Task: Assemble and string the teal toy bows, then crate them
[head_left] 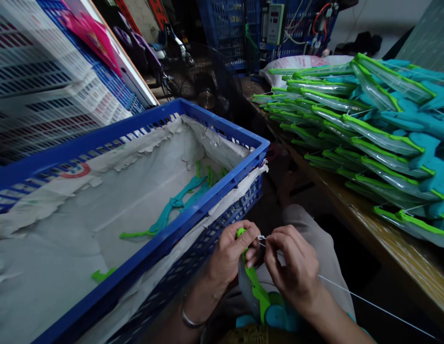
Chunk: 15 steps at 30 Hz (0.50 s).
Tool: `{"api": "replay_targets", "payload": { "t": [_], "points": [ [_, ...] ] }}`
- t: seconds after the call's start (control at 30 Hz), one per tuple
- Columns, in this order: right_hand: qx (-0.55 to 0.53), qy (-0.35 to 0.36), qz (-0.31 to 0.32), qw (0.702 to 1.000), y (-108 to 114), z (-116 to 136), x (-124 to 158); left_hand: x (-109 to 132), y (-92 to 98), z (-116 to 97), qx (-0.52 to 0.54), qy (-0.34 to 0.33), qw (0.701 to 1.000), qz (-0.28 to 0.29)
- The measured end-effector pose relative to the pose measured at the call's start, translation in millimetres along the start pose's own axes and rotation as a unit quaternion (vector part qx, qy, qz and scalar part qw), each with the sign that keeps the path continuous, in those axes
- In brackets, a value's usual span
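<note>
Pinching the tip of a lime-green and teal plastic piece (258,289), the left hand (229,252) faces the right hand (292,265), which pinches a thin white string (261,237), between a blue slatted plastic crate (224,123) and a brown wooden surface (397,244). The crate's near wall partly hides teal-and-green plastic parts (172,205) inside; a dense pile of green-and-teal pieces (379,134) occupies the surface.

A workshop, by the look of it: many alike lime-green and turquoise plastic pieces (383,136) heaped on a brown wooden bench (394,236), a lined blue plastic crate (258,142) nearby, and a grey wired control box (275,24) behind.
</note>
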State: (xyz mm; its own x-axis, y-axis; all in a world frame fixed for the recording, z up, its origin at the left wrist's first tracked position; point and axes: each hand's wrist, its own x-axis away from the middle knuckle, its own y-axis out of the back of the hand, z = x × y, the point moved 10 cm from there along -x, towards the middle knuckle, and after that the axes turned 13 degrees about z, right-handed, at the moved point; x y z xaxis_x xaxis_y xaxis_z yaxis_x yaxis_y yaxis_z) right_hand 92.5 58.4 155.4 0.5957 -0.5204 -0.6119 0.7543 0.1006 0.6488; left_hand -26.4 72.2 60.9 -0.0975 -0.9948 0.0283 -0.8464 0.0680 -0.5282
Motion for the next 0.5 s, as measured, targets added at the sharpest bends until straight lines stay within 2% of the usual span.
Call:
{"api": "replay_targets", "payload": {
  "t": [0.1, 0.23, 0.43, 0.5],
  "points": [
    [-0.023, -0.018, 0.030, 0.999, -5, -4, -3, 0, -2.0, 2, 0.006, 0.004, 1.000, -0.001],
    [-0.060, -0.021, 0.041, 0.997, -7, -7, -7, 0, -10.4, 3, -0.002, 0.006, 1.000, 0.016],
    [-0.035, -0.041, 0.053, 0.997, 10, -7, 1, 1, -14.3, 2, -0.019, -0.003, 1.000, 0.017],
    [-0.006, -0.047, 0.071, 0.996, 17, -5, 13, -1, -17.9, 3, -0.019, -0.010, 0.999, 0.041]
  ]
}}
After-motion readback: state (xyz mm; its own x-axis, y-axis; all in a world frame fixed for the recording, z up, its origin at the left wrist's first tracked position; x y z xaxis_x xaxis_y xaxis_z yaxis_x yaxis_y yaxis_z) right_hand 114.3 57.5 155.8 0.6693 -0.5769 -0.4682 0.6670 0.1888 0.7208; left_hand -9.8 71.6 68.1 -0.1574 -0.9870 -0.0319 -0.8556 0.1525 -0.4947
